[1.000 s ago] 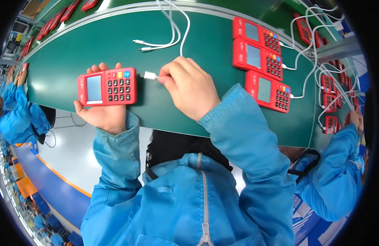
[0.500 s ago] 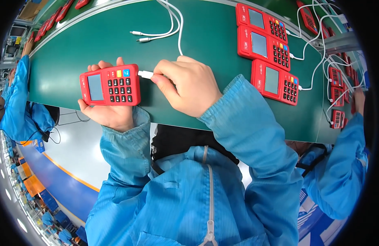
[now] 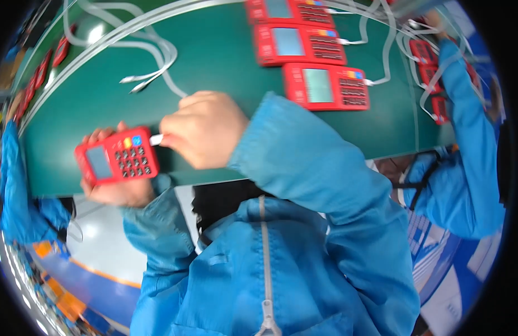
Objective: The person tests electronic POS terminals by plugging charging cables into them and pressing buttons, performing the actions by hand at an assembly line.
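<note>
A red card payment terminal [image 3: 118, 155] with a grey screen and dark keys rests in my left hand [image 3: 122, 193], whose fingers wrap round it from beneath. Pinched in my right hand [image 3: 205, 129] is a white cable plug [image 3: 156, 139], right against the terminal's right edge; blur keeps me from telling how deep it sits. The plug's white cable runs up and away behind my right hand. On the green table [image 3: 225, 73], two loose white cable ends [image 3: 137, 82] lie beyond the held terminal.
Three red terminals [image 3: 326, 87] with white cables plugged in stand in a column at the far right. More terminals [image 3: 432, 75] and tangled cables lie near a co-worker's blue sleeve [image 3: 463, 106] on the right. Another person in blue [image 3: 15, 185] is at the left edge.
The view has shifted, so the table's things appear farther left and the picture is blurred. Both hands keep their hold on the terminal and the plug, which stay together.
</note>
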`<act>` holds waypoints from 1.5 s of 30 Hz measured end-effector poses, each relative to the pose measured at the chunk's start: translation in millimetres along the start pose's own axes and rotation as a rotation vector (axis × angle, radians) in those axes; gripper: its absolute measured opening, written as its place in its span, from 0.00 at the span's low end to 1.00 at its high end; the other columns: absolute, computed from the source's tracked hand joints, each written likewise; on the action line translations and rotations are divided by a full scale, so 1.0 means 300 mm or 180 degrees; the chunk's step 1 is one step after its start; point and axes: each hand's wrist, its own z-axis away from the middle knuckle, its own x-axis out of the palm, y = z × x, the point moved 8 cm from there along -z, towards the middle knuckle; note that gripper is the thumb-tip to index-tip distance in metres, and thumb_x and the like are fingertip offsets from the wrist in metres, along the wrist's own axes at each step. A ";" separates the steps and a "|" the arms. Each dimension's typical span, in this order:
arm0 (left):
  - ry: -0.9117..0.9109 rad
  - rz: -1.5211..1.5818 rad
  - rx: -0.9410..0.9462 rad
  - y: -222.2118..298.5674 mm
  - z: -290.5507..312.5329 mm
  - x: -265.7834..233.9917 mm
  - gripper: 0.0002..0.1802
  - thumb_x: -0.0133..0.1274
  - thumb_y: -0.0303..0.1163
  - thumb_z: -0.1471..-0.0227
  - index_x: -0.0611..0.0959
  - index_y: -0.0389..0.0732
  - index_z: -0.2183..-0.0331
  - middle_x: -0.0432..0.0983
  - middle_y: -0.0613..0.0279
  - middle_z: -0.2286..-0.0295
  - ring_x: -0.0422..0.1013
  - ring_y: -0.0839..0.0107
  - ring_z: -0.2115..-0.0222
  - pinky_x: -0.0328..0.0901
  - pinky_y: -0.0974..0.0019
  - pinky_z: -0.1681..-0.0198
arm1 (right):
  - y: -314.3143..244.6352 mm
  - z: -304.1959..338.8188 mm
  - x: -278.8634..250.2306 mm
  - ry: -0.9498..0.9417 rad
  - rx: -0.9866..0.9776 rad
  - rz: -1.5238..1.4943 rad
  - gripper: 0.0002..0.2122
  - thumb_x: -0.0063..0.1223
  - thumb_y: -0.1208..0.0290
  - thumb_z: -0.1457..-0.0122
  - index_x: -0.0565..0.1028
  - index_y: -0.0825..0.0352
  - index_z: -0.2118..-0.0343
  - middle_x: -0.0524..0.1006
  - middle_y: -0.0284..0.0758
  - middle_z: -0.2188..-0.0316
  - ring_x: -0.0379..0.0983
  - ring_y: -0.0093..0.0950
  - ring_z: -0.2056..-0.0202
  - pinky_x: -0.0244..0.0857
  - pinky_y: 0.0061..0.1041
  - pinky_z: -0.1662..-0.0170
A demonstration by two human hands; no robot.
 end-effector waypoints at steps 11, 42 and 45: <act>-0.0366 -0.0499 0.0043 -0.005 -0.023 0.140 0.41 0.48 0.58 0.57 0.68 0.36 0.50 0.67 0.51 0.56 0.65 0.53 0.53 0.51 0.34 0.38 | 0.079 0.005 0.031 -0.0212 0.0531 -0.0252 0.08 0.59 0.64 0.47 0.78 0.63 0.75 0.76 0.38 0.80 0.74 0.39 0.72 0.67 0.38 0.66; -0.2554 -0.5775 0.0376 -0.063 -0.090 0.084 0.69 0.74 0.54 0.84 0.64 0.31 0.41 0.73 0.53 0.59 0.66 0.55 0.58 0.58 0.54 0.50 | 0.150 0.014 -0.053 -0.0410 0.0346 0.0989 0.07 0.62 0.66 0.50 0.80 0.60 0.69 0.73 0.26 0.75 0.69 0.27 0.68 0.58 0.28 0.60; -0.2500 -0.5647 0.0332 -0.063 -0.096 0.088 0.68 0.75 0.52 0.83 0.64 0.32 0.41 0.73 0.54 0.58 0.66 0.56 0.56 0.58 0.54 0.49 | 0.146 0.012 -0.071 -0.0112 0.0399 0.0906 0.05 0.62 0.67 0.51 0.79 0.59 0.72 0.74 0.27 0.75 0.70 0.28 0.67 0.58 0.31 0.60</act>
